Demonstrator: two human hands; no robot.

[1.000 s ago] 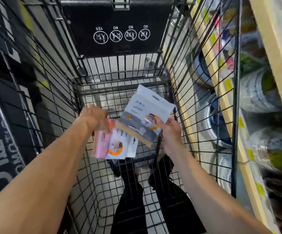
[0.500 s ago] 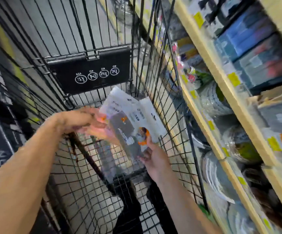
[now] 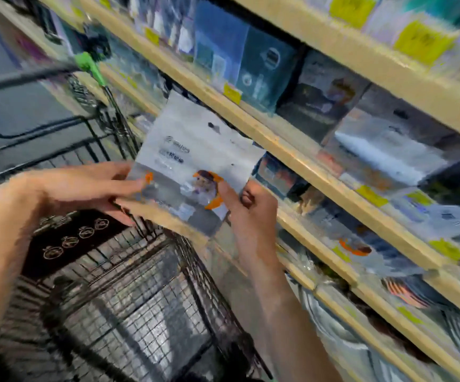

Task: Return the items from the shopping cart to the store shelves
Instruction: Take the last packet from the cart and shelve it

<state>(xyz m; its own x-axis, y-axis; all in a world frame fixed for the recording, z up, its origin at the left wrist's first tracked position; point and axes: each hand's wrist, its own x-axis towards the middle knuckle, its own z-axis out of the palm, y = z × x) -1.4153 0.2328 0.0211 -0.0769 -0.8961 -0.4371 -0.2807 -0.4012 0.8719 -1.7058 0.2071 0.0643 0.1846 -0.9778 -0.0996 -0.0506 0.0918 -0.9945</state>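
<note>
A flat white and grey packet [image 3: 195, 158] with an orange picture is held up between both hands, above the black wire shopping cart [image 3: 129, 312] and in front of the wooden store shelves [image 3: 286, 150]. My left hand [image 3: 85, 188] grips the packet's lower left edge, fingers behind it. My right hand [image 3: 248, 216] pinches its lower right corner, thumb on the front. The frame is blurred, so I cannot tell whether more than one packet is stacked there.
Shelves at the right carry several bagged and boxed goods with yellow price tags [image 3: 233, 92]. The cart's black child-seat flap [image 3: 71, 241] lies below my left hand. A green cart handle end [image 3: 89, 64] shows upper left. Grey floor lies at the left.
Both hands have lifted the packets out of the cart and up toward the shelves. The view has swung up and right, away from the cart's inside.
</note>
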